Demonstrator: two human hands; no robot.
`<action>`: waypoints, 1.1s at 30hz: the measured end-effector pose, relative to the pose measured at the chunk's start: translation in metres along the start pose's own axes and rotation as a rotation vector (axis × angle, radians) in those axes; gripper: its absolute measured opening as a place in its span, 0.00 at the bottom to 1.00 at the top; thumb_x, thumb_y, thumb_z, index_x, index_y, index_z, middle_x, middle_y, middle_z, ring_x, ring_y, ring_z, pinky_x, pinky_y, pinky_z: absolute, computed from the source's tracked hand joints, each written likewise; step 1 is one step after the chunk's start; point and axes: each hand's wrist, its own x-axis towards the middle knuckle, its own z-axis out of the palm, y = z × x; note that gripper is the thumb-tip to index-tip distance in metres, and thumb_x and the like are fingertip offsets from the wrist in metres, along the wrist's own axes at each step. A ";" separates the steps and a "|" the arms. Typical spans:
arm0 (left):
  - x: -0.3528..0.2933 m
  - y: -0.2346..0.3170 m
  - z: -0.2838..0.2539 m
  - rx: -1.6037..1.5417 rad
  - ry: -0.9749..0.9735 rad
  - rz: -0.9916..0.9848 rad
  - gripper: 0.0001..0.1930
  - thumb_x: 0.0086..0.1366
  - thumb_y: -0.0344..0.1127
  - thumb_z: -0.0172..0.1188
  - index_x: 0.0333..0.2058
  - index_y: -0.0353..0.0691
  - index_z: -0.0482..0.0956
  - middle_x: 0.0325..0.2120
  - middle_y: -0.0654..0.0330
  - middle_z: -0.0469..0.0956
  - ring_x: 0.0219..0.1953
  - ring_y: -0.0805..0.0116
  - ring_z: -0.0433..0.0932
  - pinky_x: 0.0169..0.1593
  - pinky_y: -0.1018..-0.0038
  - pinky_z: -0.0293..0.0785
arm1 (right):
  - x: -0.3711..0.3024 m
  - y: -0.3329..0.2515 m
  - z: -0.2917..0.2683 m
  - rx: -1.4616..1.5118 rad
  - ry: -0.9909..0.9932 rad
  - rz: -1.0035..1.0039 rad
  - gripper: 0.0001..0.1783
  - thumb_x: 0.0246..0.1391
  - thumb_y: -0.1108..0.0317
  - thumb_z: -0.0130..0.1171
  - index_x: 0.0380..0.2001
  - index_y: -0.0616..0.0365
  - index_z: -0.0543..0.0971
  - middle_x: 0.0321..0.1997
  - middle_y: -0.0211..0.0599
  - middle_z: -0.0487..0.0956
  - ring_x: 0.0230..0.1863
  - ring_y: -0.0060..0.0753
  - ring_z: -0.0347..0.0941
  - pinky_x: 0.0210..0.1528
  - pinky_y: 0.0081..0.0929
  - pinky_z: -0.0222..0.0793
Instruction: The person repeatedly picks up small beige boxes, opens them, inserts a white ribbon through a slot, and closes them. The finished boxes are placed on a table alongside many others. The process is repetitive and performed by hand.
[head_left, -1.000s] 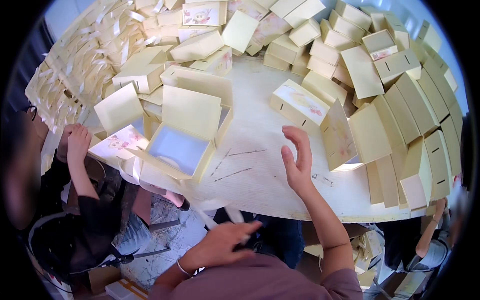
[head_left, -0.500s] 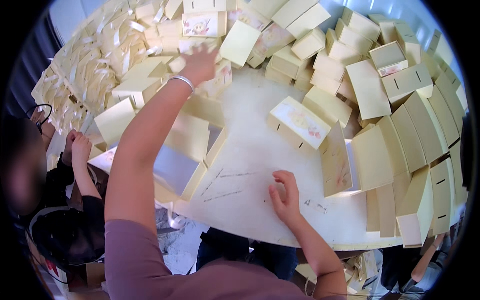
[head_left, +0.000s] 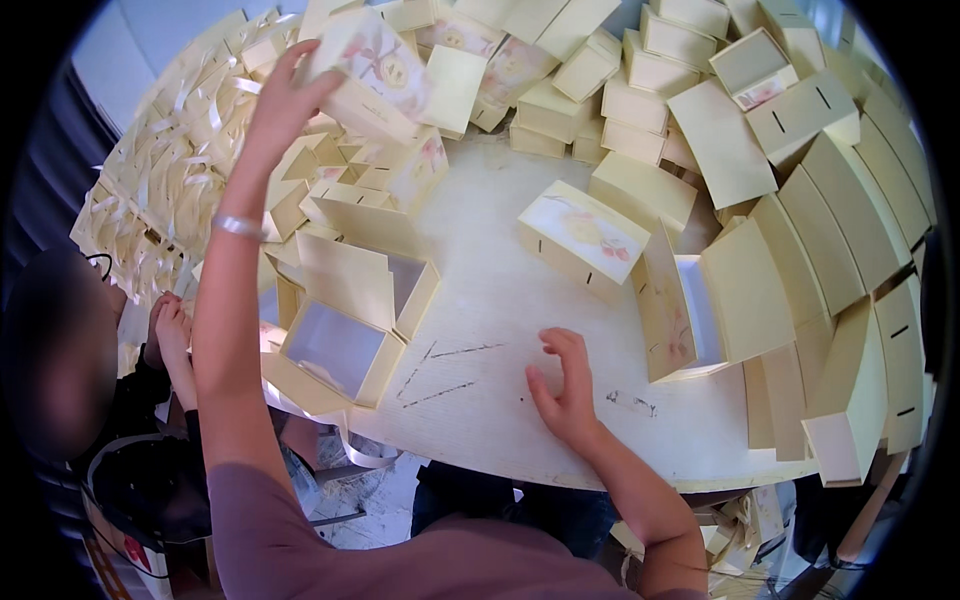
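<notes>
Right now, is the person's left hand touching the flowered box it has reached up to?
Touching. The head view shows the left hand with its fingers wrapped around the left edge of the flowered box, lifted above the pile; no gap shows between them.

left hand [head_left: 285,100] grips floral box [head_left: 375,65] | right hand [head_left: 565,385] rests on table [head_left: 480,300]

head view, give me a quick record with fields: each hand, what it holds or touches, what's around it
left hand: raised, fingers gripping a pale yellow cardboard box with flower print
right hand: open, resting on the round white table, holding nothing
near left hand: open pale yellow box with white lining
near right hand: closed flower-lid box
around: stacks of pale yellow boxes
other person: hands at the table's left edge
</notes>
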 end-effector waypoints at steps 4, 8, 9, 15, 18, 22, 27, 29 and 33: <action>-0.070 0.044 -0.007 -0.629 -0.173 -0.159 0.30 0.52 0.44 0.53 0.53 0.41 0.61 0.40 0.57 0.71 0.40 0.71 0.73 0.40 0.76 0.71 | 0.003 -0.002 -0.015 0.131 0.240 -0.038 0.22 0.48 0.69 0.52 0.47 0.64 0.62 0.51 0.50 0.61 0.53 0.44 0.59 0.51 0.35 0.57; -0.162 0.053 0.008 -0.833 -0.450 -0.384 0.28 0.53 0.40 0.51 0.52 0.36 0.60 0.40 0.57 0.71 0.39 0.71 0.73 0.41 0.76 0.72 | -0.011 -0.037 -0.046 0.337 0.491 -0.190 0.26 0.53 0.59 0.45 0.51 0.64 0.57 0.56 0.49 0.57 0.57 0.42 0.54 0.56 0.39 0.51; -0.180 0.050 0.020 -0.843 -0.620 -0.414 0.27 0.54 0.40 0.51 0.52 0.36 0.61 0.41 0.57 0.71 0.40 0.70 0.72 0.41 0.75 0.73 | -0.024 -0.044 -0.059 0.296 0.427 -0.197 0.28 0.49 0.60 0.52 0.51 0.64 0.60 0.55 0.52 0.58 0.57 0.47 0.55 0.56 0.39 0.52; -0.261 0.073 0.070 -1.007 -0.895 -0.815 0.30 0.55 0.41 0.50 0.56 0.39 0.52 0.46 0.55 0.67 0.49 0.64 0.68 0.42 0.70 0.73 | -0.046 -0.110 -0.086 -0.487 -0.282 0.043 0.34 0.36 0.59 0.64 0.48 0.61 0.66 0.55 0.57 0.58 0.54 0.58 0.57 0.53 0.43 0.55; -0.286 0.086 0.066 -1.186 -0.734 -0.996 0.30 0.59 0.38 0.50 0.57 0.42 0.48 0.45 0.54 0.67 0.47 0.65 0.68 0.40 0.65 0.75 | -0.053 -0.110 -0.092 -0.584 -0.306 0.095 0.34 0.36 0.61 0.64 0.49 0.59 0.66 0.56 0.57 0.57 0.55 0.59 0.56 0.53 0.45 0.55; -0.291 0.071 0.040 0.012 -1.139 -0.318 0.23 0.54 0.45 0.57 0.44 0.37 0.69 0.38 0.49 0.72 0.40 0.59 0.73 0.35 0.68 0.73 | -0.065 -0.083 -0.090 -0.760 -0.357 0.092 0.33 0.35 0.62 0.63 0.49 0.56 0.66 0.57 0.55 0.57 0.58 0.57 0.53 0.57 0.46 0.50; -0.278 0.103 0.041 0.077 -0.610 0.333 0.32 0.45 0.43 0.63 0.48 0.33 0.66 0.42 0.45 0.70 0.38 0.48 0.72 0.44 0.64 0.67 | -0.036 -0.059 -0.092 -0.553 -0.636 -0.092 0.31 0.38 0.66 0.60 0.50 0.53 0.66 0.58 0.50 0.57 0.60 0.50 0.51 0.60 0.45 0.43; -0.276 0.104 0.062 0.161 -0.737 0.373 0.35 0.45 0.42 0.62 0.51 0.32 0.61 0.42 0.40 0.67 0.37 0.47 0.72 0.41 0.64 0.69 | -0.034 -0.051 -0.090 -0.398 -0.514 -0.037 0.30 0.41 0.66 0.57 0.51 0.54 0.65 0.57 0.51 0.58 0.59 0.51 0.52 0.60 0.44 0.44; -0.276 0.122 0.085 0.362 -1.038 0.403 0.38 0.45 0.36 0.58 0.54 0.29 0.53 0.38 0.31 0.66 0.32 0.45 0.73 0.34 0.65 0.72 | -0.042 -0.045 -0.069 -0.259 -0.095 0.238 0.26 0.50 0.63 0.50 0.53 0.60 0.62 0.55 0.52 0.61 0.57 0.51 0.54 0.58 0.40 0.46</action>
